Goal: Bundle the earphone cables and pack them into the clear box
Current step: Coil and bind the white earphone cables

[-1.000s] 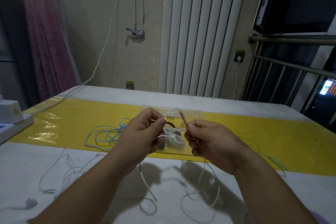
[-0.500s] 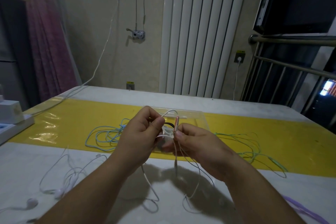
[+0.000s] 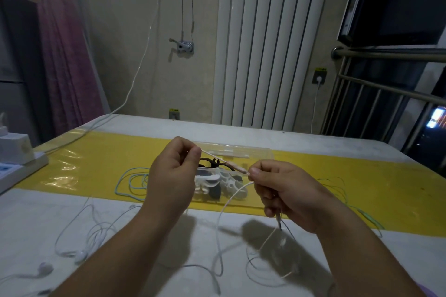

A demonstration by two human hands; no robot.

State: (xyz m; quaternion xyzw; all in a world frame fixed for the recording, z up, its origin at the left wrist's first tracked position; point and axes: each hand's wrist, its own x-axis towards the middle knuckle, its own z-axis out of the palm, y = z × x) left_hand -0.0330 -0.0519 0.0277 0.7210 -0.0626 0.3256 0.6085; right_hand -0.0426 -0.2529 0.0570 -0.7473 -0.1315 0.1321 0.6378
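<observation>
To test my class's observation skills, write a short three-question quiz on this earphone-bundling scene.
1. True or false: the left hand and right hand both pinch the pale cable.
2. Where does the blue cable lie? A in a hand; B on the yellow mat; C on the floor.
3. What colours are the clips in the box?
Key: 1 true; 2 B; 3 black and white.

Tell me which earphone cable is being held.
The pale cable, pinched taut between the left hand and right hand. The blue cable, the green cable and the white earphones lie loose on the table.
</observation>
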